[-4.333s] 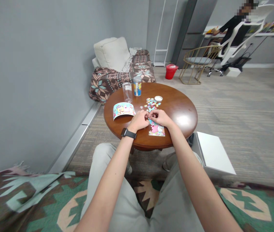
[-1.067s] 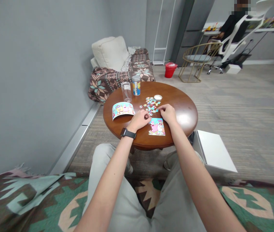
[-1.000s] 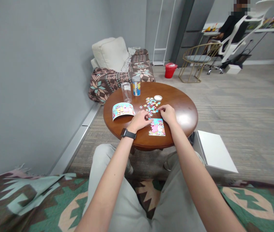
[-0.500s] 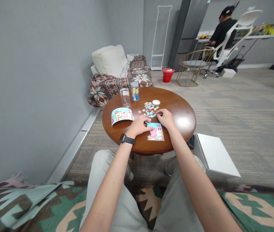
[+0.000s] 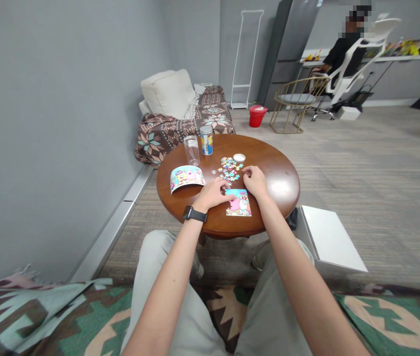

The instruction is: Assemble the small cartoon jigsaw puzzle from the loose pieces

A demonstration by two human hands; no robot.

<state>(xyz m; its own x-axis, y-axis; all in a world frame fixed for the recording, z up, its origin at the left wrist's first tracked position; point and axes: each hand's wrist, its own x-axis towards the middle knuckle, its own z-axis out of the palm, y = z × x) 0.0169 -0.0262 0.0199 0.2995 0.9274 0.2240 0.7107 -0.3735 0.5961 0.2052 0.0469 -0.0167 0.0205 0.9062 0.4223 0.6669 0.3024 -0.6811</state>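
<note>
A partly joined jigsaw puzzle point(image 5: 242, 203) with a pink and white cartoon picture lies flat near the table's front edge. My left hand point(image 5: 214, 194), a dark watch on its wrist, rests at the puzzle's left side. Its thumb reaches onto the picture and stands apart from the curved fingers. Just beyond lies a heap of loose jigsaw pieces point(image 5: 230, 169). My right hand point(image 5: 256, 182) is beside the heap's right edge, fingertips drawn together; whether a piece is between them is too small to tell. A curved picture sheet point(image 5: 187, 177) stands left of my left hand.
On the round wooden table point(image 5: 280, 158) are a clear plastic jar point(image 5: 192, 151), a printed can point(image 5: 207, 141) and a round lid point(image 5: 239, 157). A white box point(image 5: 332, 237) stands at the right. Farther back are a red bin point(image 5: 257, 116) and a seated person point(image 5: 343, 52).
My right hand has shifted slightly right, its fingertips moving off the edge of the loose pieces. My left hand stays on the puzzle. The seated person's head has moved a little.
</note>
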